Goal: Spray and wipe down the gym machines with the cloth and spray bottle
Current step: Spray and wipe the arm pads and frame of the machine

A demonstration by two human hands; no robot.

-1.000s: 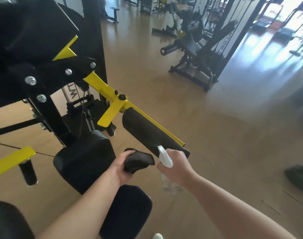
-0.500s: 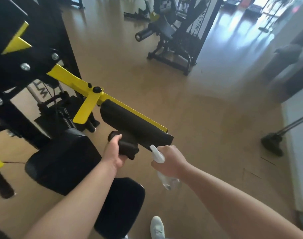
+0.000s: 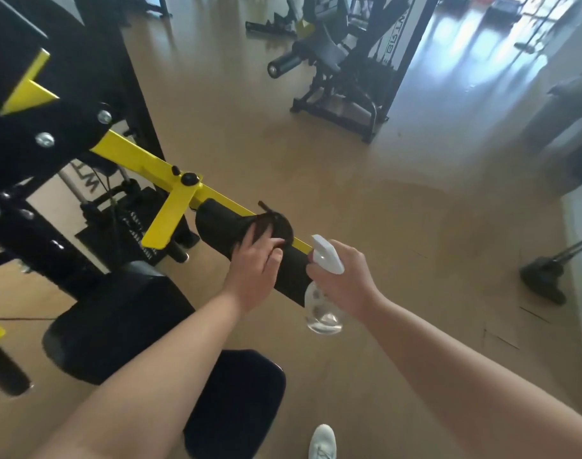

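A black roller pad (image 3: 216,226) sits on the yellow arm (image 3: 144,160) of a black gym machine. My left hand (image 3: 253,273) presses a dark cloth (image 3: 273,226) onto the top of the pad, fingers laid over the cloth. My right hand (image 3: 345,279) grips a clear spray bottle (image 3: 322,313) with a white trigger head (image 3: 327,258), held just right of the pad's near end with the nozzle towards the pad.
The machine's black seat pads (image 3: 117,323) lie below my left arm, its black frame (image 3: 51,94) at left. Another machine (image 3: 342,71) stands farther back on the brown floor. A dark stand foot (image 3: 544,279) is at right. My white shoe (image 3: 322,442) shows at the bottom.
My left hand has carried the cloth from under the pad's near side up onto its top. The right hand with the bottle has stayed beside the pad's end. The view has shifted slightly.
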